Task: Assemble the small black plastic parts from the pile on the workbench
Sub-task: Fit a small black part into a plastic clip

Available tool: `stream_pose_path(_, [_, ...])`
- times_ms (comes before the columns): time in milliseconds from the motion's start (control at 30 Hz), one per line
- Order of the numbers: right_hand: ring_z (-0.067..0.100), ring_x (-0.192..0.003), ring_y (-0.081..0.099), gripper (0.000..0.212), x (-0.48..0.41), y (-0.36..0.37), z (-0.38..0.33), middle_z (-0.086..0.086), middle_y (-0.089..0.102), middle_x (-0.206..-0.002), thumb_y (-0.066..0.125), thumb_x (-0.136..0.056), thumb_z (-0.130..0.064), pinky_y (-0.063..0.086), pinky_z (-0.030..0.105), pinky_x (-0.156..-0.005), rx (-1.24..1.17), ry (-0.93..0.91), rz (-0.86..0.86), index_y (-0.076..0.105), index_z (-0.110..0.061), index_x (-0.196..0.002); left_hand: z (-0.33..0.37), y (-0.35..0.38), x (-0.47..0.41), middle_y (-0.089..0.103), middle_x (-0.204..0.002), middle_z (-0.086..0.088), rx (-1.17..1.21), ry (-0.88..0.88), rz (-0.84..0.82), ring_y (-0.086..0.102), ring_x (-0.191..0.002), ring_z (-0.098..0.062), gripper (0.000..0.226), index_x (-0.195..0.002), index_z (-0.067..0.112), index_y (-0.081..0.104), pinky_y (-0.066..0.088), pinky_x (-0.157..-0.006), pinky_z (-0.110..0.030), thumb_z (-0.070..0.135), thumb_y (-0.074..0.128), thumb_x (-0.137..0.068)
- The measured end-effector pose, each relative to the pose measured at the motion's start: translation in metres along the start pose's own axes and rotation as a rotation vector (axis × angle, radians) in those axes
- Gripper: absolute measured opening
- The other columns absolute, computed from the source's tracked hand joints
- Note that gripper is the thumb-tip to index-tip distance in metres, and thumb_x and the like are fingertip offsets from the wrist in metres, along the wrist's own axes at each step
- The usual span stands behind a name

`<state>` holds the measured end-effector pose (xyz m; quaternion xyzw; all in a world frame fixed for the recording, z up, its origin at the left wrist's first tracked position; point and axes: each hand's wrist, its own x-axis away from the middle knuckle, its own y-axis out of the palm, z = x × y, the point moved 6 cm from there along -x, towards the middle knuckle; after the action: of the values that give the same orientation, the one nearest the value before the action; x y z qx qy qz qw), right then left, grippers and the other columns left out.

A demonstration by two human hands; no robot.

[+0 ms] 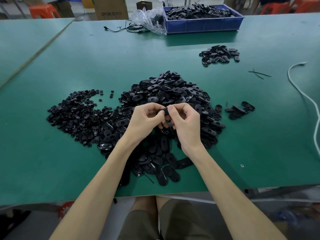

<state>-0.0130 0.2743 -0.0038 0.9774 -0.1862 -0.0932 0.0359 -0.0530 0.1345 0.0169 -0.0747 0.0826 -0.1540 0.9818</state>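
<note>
A big pile of black oval plastic parts (169,94) covers the middle of the green workbench (69,161). To its left lies a spread of small round black parts (78,111). Above the pile's near side, my left hand (147,120) and my right hand (185,122) meet, and both pinch one small black part (165,111) between thumbs and fingertips. Most of that part is hidden by the fingers.
A smaller heap of black oval parts (220,54) lies at the back right, and a few more (239,110) lie right of the pile. A blue bin (204,25) full of black parts and a plastic bag (150,19) stand at the far edge. A white cable (304,99) runs along the right side.
</note>
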Motion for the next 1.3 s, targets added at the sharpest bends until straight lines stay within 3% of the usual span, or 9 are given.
stream_pose_path(133, [0.002, -0.057, 0.062, 0.009, 0.0, 0.001, -0.001, -0.008, 0.072, -0.068, 0.069, -0.098, -0.016, 0.048, 0.015, -0.056, 0.017, -0.028, -0.017, 0.071, -0.015, -0.089, 0.0, -0.002, 0.0, 0.071, -0.07, -0.014, -0.039, -0.001, 0.012, 0.066, -0.06, -0.021, 0.012, -0.096, -0.004, 0.071, 0.055, -0.061, -0.027, -0.007, 0.059, -0.095])
stream_pose_path(400, [0.002, -0.06, 0.062, 0.009, -0.002, 0.002, 0.0, -0.012, 0.07, -0.069, 0.07, -0.097, -0.019, 0.048, 0.016, -0.058, 0.04, -0.016, -0.007, 0.072, -0.018, -0.088, 0.0, -0.002, 0.0, 0.072, -0.067, -0.003, -0.085, 0.015, 0.025, 0.067, -0.059, -0.019, 0.011, -0.097, 0.0, 0.071, 0.056, -0.061, -0.027, -0.005, 0.061, -0.095])
stream_pose_path(733, [0.008, -0.063, 0.059, 0.01, -0.004, 0.0, 0.003, -0.003, 0.072, -0.074, 0.063, -0.104, -0.017, 0.05, 0.024, -0.058, -0.036, 0.027, 0.034, 0.073, -0.018, -0.101, 0.011, -0.003, 0.0, 0.074, -0.083, -0.013, -0.019, 0.047, -0.03, 0.071, -0.065, -0.016, 0.019, -0.116, -0.012, 0.067, 0.059, -0.065, -0.026, -0.004, 0.057, -0.101])
stream_pose_path(1000, [0.009, -0.066, 0.063, 0.012, -0.005, 0.001, 0.004, -0.005, 0.074, -0.081, 0.058, -0.105, -0.018, 0.051, 0.025, -0.06, 0.009, 0.051, 0.024, 0.071, -0.017, -0.107, 0.023, -0.005, -0.007, 0.075, -0.08, 0.002, -0.317, 0.151, 0.065, 0.072, -0.069, -0.017, 0.013, -0.104, 0.013, 0.071, 0.061, -0.076, -0.038, 0.007, 0.06, -0.1])
stream_pose_path(1167, [0.009, -0.066, 0.062, 0.015, -0.004, 0.001, 0.004, -0.009, 0.07, -0.075, 0.058, -0.105, -0.013, 0.051, 0.028, -0.061, 0.034, 0.069, 0.02, 0.069, -0.023, -0.105, 0.043, 0.001, -0.025, 0.077, -0.089, 0.004, -0.363, 0.167, 0.005, 0.073, -0.072, -0.012, 0.014, -0.109, 0.012, 0.072, 0.06, -0.082, -0.033, 0.007, 0.064, -0.1])
stream_pose_path(1300, [0.01, -0.062, 0.059, 0.015, -0.005, 0.004, 0.001, -0.006, 0.065, -0.067, 0.056, -0.104, -0.006, 0.048, 0.028, -0.061, 0.064, 0.069, -0.016, 0.066, -0.016, -0.099, 0.073, 0.027, -0.041, 0.077, -0.092, 0.009, -0.357, 0.231, -0.019, 0.069, -0.077, 0.0, 0.014, -0.107, 0.017, 0.079, 0.054, -0.078, -0.016, 0.013, 0.072, -0.095])
